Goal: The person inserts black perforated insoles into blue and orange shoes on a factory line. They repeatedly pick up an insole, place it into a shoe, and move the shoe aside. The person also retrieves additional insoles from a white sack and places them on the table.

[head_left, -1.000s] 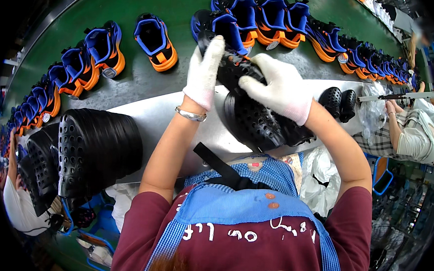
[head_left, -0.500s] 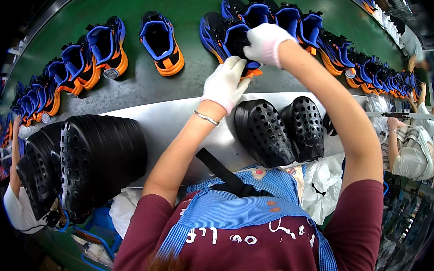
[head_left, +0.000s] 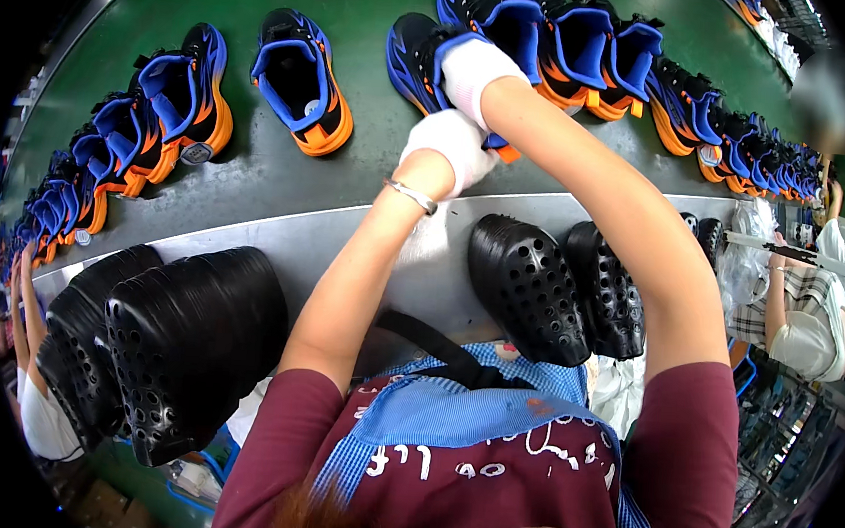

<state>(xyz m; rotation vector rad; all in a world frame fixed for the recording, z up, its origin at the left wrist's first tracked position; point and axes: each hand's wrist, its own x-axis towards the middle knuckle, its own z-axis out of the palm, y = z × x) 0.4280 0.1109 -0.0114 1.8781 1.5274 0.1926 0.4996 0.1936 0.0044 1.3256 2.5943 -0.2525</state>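
My right hand [head_left: 477,77], in a white glove, reaches into the opening of a black, blue and orange sneaker [head_left: 411,58]. Its fingers are hidden inside the shoe. At the heel of that same sneaker, my left hand [head_left: 452,150], also gloved, is curled round the back edge, where a bit of orange sole shows beside it. The toe of the shoe points away from me. A single matching sneaker [head_left: 305,83] stands to the left, with a pale round spot inside it.
Rows of similar sneakers [head_left: 167,93] run left and right along the green conveyor [head_left: 253,181]. On the metal ledge [head_left: 347,230] nearer me lie stacks of black perforated sole-shaped pieces, left [head_left: 195,337] and right [head_left: 528,285]. Other people work at both sides.
My right hand has gone deeper into the sneaker, toward the left. My left hand has closed in round its heel. The sneakers and stacks have shifted slightly in view.
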